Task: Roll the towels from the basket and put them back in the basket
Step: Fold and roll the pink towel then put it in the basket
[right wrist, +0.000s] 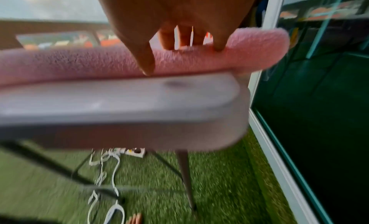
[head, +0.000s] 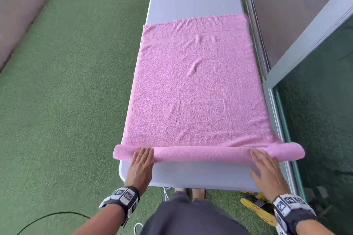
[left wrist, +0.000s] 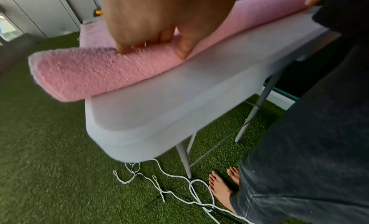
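black wrist bands (head: 122, 199) with white coded tags, dark grey shorts (left wrist: 311, 156), bare feet (left wrist: 219, 186).

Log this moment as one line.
step: rolling | pink towel: near end rolled, rest flat on table | left hand, right hand: flat on roll

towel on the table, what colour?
Pink, plain terry with no pattern; the towel shows best in the head view, spread over the white table.

We press our left hand (head: 140, 166) and right hand (head: 266, 170) flat on the pink towel (head: 194, 89), rolled at the table's (head: 193, 2) near edge.
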Available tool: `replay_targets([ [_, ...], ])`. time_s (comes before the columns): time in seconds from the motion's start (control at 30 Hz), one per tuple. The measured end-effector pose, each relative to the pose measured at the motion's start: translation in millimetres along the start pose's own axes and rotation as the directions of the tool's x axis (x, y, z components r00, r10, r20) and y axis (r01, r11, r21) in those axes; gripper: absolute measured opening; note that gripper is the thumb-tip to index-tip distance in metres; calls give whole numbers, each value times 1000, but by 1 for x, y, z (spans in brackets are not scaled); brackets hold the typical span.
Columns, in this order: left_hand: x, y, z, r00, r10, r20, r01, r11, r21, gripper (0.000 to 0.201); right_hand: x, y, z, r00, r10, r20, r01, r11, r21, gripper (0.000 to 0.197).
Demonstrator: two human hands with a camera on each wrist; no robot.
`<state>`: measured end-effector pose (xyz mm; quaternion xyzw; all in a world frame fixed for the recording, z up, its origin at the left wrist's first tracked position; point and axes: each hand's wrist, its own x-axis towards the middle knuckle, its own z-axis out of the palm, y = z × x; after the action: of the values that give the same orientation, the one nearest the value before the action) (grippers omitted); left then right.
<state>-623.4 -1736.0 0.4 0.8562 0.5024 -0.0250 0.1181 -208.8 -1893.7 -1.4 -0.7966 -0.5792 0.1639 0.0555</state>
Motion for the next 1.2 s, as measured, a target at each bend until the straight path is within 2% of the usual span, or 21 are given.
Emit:
replay_targets([
  [0.07, -4, -2, 6, 998, 12, -59, -12, 1000, -8, 37, -10, 2, 0, 998, -1, 55, 1, 1000, -5, 79],
  [0.13, 4, 0, 1, 999, -26, -20, 25, 997, -67, 39, -2, 0, -10, 998, 21, 54, -19, 999, -29, 64],
  [0.17, 10, 0, -4, 999, -23, -24, 22, 998, -64, 32, 7, -1, -16, 998, 40, 40, -38, 998, -49, 55],
  [0.27, 29, 3, -21, 999, -37, 8, 37, 997, -63, 27, 37, -8, -39, 993, 89, 72, -79, 988, -136, 41],
  [0.33, 41, 3, -24, 998, -61, 16, 62, 995, -81, 22, 54, -11, -47, 984, 103, 147, -78, 983, -164, 41],
  [0.4, 53, 3, -25, 995, -100, -4, 98, 988, -120, 15, 66, -14, -51, 984, 114, 139, -99, 988, -115, 44],
  [0.5, 66, 5, -30, 990, -124, -66, 119, 989, -85, 22, 77, -18, -49, 996, 90, 9, -89, 990, -114, 28],
  [0.6, 66, 10, -31, 996, -64, -57, 66, 997, 29, 33, 77, -24, -43, 1000, 31, 1, -30, 996, -84, 43],
  [0.7, 54, 18, -22, 995, -79, -58, 79, 997, 8, 37, 61, -20, -34, 999, 11, -40, -11, 1000, -9, 30],
  [0.8, 41, 25, -16, 995, -98, 16, 98, 994, 39, 53, 48, -10, -30, 999, -19, 28, 19, 1000, 13, 54],
  [0.87, 39, 26, -16, 992, -102, 72, 98, 994, 55, 58, 54, -5, -32, 999, -24, 25, 23, 1000, 12, 52],
  [0.97, 51, 23, -26, 997, -57, 56, 56, 998, 23, 55, 71, -6, -35, 1000, -23, 15, 23, 999, -29, 44],
  [1.03, 65, 20, -38, 996, -48, 72, 49, 999, -11, 46, 81, -7, -38, 999, -12, 45, 14, 998, -63, 46],
  [1.13, 90, 14, -47, 985, -111, 134, 122, 989, -80, 35, 104, -12, -45, 992, 70, 100, -62, 995, -81, 41],
  [1.2, 103, 12, -49, 980, -139, 144, 155, 982, -111, 29, 121, -18, -49, 991, 113, 75, -108, 991, -75, 29],
])
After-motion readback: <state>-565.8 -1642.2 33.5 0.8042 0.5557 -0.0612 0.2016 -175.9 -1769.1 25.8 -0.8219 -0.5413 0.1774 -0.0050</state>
